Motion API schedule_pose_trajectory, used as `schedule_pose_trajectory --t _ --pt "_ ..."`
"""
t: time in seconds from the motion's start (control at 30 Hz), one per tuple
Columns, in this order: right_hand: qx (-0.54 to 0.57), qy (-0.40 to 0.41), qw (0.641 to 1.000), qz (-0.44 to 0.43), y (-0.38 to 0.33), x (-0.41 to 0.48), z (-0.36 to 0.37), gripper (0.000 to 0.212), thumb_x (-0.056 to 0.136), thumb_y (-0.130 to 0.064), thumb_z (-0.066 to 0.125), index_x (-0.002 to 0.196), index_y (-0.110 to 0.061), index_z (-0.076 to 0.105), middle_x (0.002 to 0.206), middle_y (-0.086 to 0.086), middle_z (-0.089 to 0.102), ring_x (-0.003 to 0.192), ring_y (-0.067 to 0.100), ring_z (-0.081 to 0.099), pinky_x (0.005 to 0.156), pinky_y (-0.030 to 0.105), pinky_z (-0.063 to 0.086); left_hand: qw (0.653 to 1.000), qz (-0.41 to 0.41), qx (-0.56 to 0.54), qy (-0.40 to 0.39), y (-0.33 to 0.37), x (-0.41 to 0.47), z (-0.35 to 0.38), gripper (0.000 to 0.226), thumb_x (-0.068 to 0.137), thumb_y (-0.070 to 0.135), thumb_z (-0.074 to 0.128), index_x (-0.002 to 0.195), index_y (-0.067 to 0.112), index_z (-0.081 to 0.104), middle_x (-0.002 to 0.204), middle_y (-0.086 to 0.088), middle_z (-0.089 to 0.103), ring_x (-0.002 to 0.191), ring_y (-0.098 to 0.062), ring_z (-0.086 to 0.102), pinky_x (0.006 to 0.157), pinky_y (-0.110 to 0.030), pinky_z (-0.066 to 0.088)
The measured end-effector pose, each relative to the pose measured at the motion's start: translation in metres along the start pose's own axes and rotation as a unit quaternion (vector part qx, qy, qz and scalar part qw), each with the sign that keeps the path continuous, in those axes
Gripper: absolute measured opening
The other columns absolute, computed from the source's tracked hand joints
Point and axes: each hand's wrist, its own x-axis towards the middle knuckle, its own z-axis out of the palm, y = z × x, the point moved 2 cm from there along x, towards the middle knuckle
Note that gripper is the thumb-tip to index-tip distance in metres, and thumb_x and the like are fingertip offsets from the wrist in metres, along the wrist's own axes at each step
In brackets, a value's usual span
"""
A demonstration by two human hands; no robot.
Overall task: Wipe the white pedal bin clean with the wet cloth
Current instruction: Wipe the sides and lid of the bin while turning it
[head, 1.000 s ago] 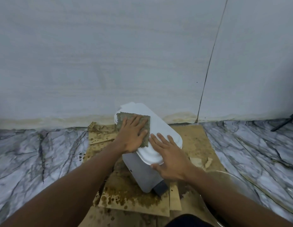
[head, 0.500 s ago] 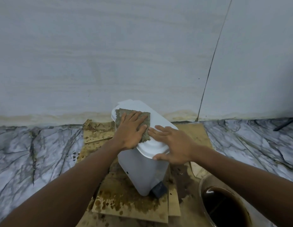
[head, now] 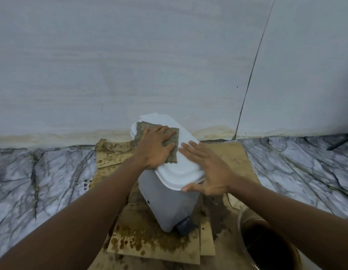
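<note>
The white pedal bin (head: 165, 199) stands on stained cardboard (head: 149, 244) over marble floor (head: 42, 178) by a pale wall (head: 130, 65), left hand (head: 155, 151) flat on the cloth (head: 172, 151), right hand (head: 210, 170) open against the lid (head: 181, 170).

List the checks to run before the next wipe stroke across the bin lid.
1. The cloth lies flat on the lid under the left hand: ok.
2. The right hand braces the lid's near edge, fingers straight: ok.
3. The lid is closed on the pedal bin: ok.
4. The pedal bin stands on the cardboard: ok.
5. The cloth is clean: not ok, it looks grey-brown.
6. The cloth is wet enough: cannot tell.
</note>
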Motion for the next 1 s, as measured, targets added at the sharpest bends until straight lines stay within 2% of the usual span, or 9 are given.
schedule_pose_trajectory --t 0.13,0.23,0.33,0.47,0.57,0.67,0.77,0.87,1.0 --pt "-0.043 0.046 0.998 0.021 -0.037 -0.015 0.012 0.105 0.08 -0.085 0.045 0.16 -0.028 0.01 0.168 -0.009 0.002 0.154 0.01 -0.01 0.126 0.039 -0.005 0.999 0.031 -0.012 -0.021 -0.003 -0.018 -0.01 0.055 0.103 0.045 0.035 0.156 0.032 0.029 0.167 0.003 0.019 0.154 -0.013 0.008 0.125 -0.042 -0.007" --pt "-0.077 0.091 0.992 0.049 -0.065 -0.032 0.023 0.104 0.082 -0.087 0.037 0.159 -0.02 0.018 0.168 -0.002 0.009 0.155 0.02 -0.002 0.126 0.045 0.002 0.997 0.062 -0.025 -0.035 0.004 -0.035 -0.014 0.061 0.099 0.049 0.03 0.157 0.032 0.026 0.167 0.004 0.015 0.154 -0.01 0.002 0.124 -0.038 -0.009" --pt "-0.084 0.128 0.985 0.074 -0.082 -0.043 0.028 0.105 0.081 -0.088 0.033 0.156 -0.015 0.029 0.165 0.003 0.02 0.155 0.025 0.01 0.125 0.047 0.009 0.996 0.075 -0.028 -0.045 0.017 -0.045 -0.013 0.055 0.106 0.043 0.033 0.158 0.032 0.021 0.168 0.006 0.011 0.154 -0.008 -0.002 0.124 -0.038 -0.011" --pt "-0.04 0.11 0.987 0.111 -0.067 -0.037 0.018 0.108 0.077 -0.088 0.043 0.158 -0.018 0.024 0.166 -0.002 0.015 0.155 0.018 0.003 0.127 0.041 0.001 0.996 0.055 -0.053 -0.055 0.032 -0.048 -0.007 0.052 0.108 0.036 0.032 0.159 0.028 0.022 0.168 0.004 0.01 0.154 -0.01 -0.002 0.125 -0.041 -0.007" --pt "-0.034 0.096 0.988 0.119 -0.051 -0.031 0.014 0.11 0.076 -0.088 0.046 0.159 -0.021 0.021 0.167 -0.004 0.013 0.155 0.016 0.002 0.127 0.042 0.002 0.995 0.044 -0.075 -0.054 0.039 -0.045 0.001 0.052 0.108 0.037 0.033 0.158 0.028 0.025 0.168 0.004 0.011 0.154 -0.011 -0.001 0.126 -0.044 -0.002" --pt "-0.026 0.05 0.994 0.093 -0.028 -0.032 0.005 0.112 0.073 -0.087 0.053 0.159 -0.028 0.014 0.167 -0.011 0.008 0.154 0.009 0.0 0.126 0.037 0.001 0.994 0.047 -0.085 -0.043 0.037 -0.038 0.006 0.052 0.108 0.04 0.034 0.158 0.029 0.026 0.168 0.004 0.014 0.154 -0.011 0.001 0.126 -0.044 0.0" --pt "0.008 0.021 0.999 0.047 0.002 -0.035 -0.01 0.105 0.074 -0.077 0.064 0.158 -0.035 0.017 0.166 -0.016 0.01 0.153 0.001 0.001 0.125 0.033 0.002 0.993 0.05 -0.101 -0.045 0.037 -0.029 0.01 0.052 0.107 0.042 0.034 0.157 0.029 0.029 0.167 0.004 0.016 0.154 -0.012 0.003 0.126 -0.042 -0.001" --pt "0.06 0.062 0.995 0.049 0.013 -0.033 -0.007 0.101 0.073 -0.072 0.07 0.156 -0.034 0.027 0.164 -0.016 0.019 0.152 0.0 0.007 0.126 0.039 0.01 0.992 0.049 -0.106 -0.039 0.042 -0.018 0.01 0.054 0.103 0.043 0.034 0.155 0.026 0.034 0.166 0.002 0.021 0.154 -0.014 0.008 0.126 -0.039 0.001" --pt "0.112 0.113 0.984 0.081 0.003 0.0 -0.008 0.103 0.066 -0.077 0.067 0.153 -0.03 0.038 0.162 -0.011 0.03 0.152 0.007 0.017 0.126 0.04 0.013 0.986 0.011 -0.163 -0.023 0.032 0.005 -0.011 0.046 0.104 0.023 0.047 0.15 0.02 0.045 0.162 -0.002 0.033 0.15 -0.015 0.021 0.121 -0.031 0.009"
